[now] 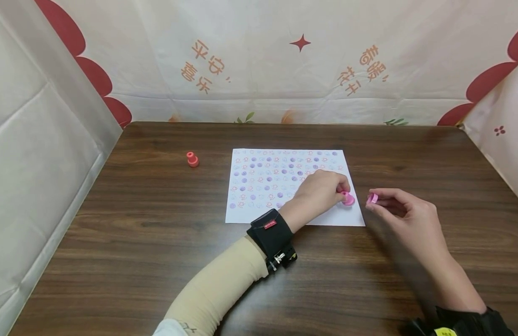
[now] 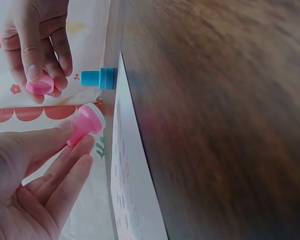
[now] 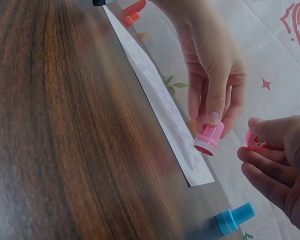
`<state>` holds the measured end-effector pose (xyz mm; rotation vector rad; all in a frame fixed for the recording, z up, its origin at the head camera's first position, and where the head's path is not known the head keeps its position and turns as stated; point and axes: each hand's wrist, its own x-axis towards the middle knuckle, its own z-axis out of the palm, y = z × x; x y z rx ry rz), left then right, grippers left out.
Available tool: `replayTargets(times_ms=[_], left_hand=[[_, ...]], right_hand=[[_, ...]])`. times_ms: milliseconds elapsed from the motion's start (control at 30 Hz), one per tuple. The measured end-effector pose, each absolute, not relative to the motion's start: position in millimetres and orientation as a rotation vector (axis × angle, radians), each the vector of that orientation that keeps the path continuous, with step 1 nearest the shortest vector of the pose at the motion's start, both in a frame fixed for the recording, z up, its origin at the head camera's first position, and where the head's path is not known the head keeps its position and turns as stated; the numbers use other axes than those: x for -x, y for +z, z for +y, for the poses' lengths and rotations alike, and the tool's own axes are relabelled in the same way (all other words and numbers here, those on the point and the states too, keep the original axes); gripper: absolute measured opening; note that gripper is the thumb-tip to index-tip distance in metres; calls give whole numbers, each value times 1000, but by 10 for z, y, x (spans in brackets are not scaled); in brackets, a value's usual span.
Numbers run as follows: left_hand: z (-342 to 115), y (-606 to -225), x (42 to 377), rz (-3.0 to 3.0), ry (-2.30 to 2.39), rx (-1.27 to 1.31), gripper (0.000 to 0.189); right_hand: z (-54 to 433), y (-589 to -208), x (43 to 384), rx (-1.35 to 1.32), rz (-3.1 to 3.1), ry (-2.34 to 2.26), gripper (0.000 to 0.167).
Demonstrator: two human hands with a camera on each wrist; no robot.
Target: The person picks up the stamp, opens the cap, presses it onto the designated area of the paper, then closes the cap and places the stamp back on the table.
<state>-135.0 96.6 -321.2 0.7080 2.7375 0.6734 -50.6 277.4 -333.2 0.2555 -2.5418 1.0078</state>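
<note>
My left hand point(image 1: 319, 189) pinches a small pink stamp point(image 1: 348, 199) by its handle over the right part of a white sheet of paper point(image 1: 242, 212). In the right wrist view the stamp's white-rimmed face points downward, uncovered. Just off the sheet's right edge, my right hand point(image 1: 412, 217) pinches a pink cap point(image 3: 255, 141) between thumb and fingers. A small picture shows on that cap. Rows of purple, red and pale blue round prints cover much of the paper.
A red stamp point(image 1: 192, 160) stands on the brown wooden table point(image 1: 137, 242), left of the paper. Past the sheet stands a blue stamp point(image 2: 97, 79) in the left wrist view; it is hidden in the head view. A patterned cloth point(image 1: 263, 60) hangs behind the table.
</note>
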Motion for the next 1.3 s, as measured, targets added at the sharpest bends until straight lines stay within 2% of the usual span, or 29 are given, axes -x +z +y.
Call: replayTargets(times_ms=[767,1300], left_hand=[[1005,-3217,1332,2794,547,-763,10],[1079,-3159,1339,2789,440,-688,11]], right_hand=[[2795,-3334,506,-259,-2528,1056,32],[2795,-3298,505,-239,-2549,1026,34]])
